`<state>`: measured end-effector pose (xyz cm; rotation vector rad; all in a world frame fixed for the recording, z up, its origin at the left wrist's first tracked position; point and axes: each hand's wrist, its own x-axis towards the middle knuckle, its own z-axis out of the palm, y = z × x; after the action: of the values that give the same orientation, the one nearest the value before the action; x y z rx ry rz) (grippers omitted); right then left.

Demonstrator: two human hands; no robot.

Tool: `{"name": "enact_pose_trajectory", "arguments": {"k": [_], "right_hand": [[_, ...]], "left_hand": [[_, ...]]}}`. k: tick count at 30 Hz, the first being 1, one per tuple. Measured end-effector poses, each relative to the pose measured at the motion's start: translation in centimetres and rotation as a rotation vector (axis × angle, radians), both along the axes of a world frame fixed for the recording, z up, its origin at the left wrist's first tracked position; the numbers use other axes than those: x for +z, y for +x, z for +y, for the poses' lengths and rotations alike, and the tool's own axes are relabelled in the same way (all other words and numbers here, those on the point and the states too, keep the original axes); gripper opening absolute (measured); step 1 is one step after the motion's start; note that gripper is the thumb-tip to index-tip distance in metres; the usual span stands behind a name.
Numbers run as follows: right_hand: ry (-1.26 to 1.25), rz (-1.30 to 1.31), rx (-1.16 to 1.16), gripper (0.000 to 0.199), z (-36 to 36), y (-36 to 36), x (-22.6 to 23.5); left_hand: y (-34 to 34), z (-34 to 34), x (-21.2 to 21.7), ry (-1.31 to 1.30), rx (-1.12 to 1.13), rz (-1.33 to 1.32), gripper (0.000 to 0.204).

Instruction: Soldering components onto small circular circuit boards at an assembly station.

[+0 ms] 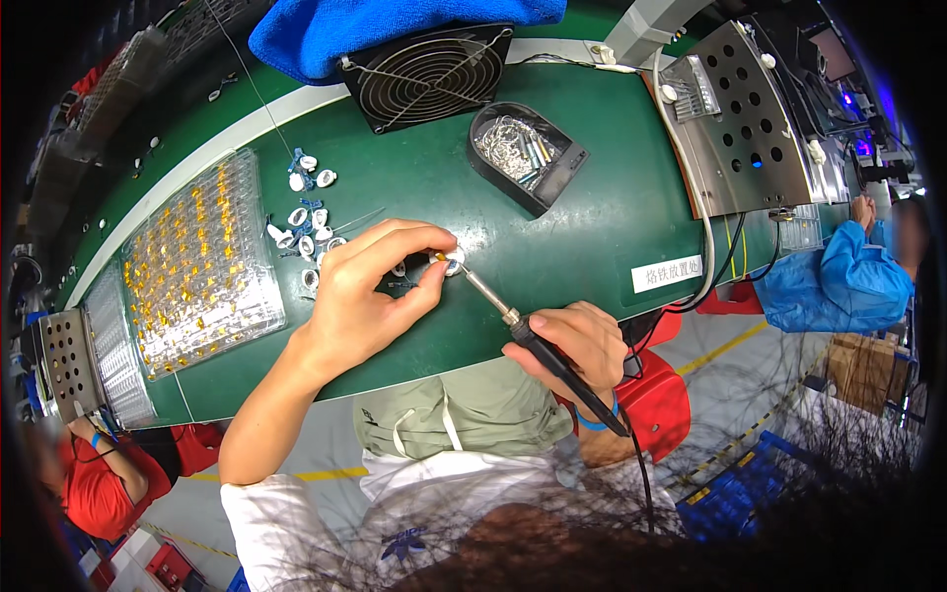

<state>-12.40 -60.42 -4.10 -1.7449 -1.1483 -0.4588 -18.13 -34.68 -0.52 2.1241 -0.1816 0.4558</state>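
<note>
My left hand [370, 281] is closed in a pinch, thumb and forefinger on a small white round part [455, 259] with a bit of gold-orange on its near side. A soldering iron [548, 357] lies in my right hand [582, 345], fingers wrapped round its black handle. Its metal tip points up and left and meets the white part, or comes very close; I cannot tell which. Left of my left hand lie several loose white round parts [298, 216] with blue wires. A thin straight wire [367, 216] sticks out behind that hand.
A clear plastic tray [266, 296] holding rows of gold-orange pieces is at left. Beyond my hands stand a black fan [424, 79] under a blue towel [395, 25] and a black bin [552, 187] of metal bits. A perforated metal box [725, 118] with cables is at right. Co-workers sit on both sides.
</note>
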Motion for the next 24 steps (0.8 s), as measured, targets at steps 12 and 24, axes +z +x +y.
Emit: {"name": "enact_pose_trajectory", "arguments": {"k": [12, 24], "right_hand": [[-0.019, 0.006, 0.001, 0.05, 0.0, -0.1, 0.0], [-0.052, -0.039, -0.242, 0.051, -0.6, 0.1, 1.7]], "left_hand": [[0.1, -0.4, 0.2, 0.057, -0.005, -0.111, 0.03], [-0.2, -0.1, 0.4, 0.107, -0.061, -0.169, 0.03]]}}
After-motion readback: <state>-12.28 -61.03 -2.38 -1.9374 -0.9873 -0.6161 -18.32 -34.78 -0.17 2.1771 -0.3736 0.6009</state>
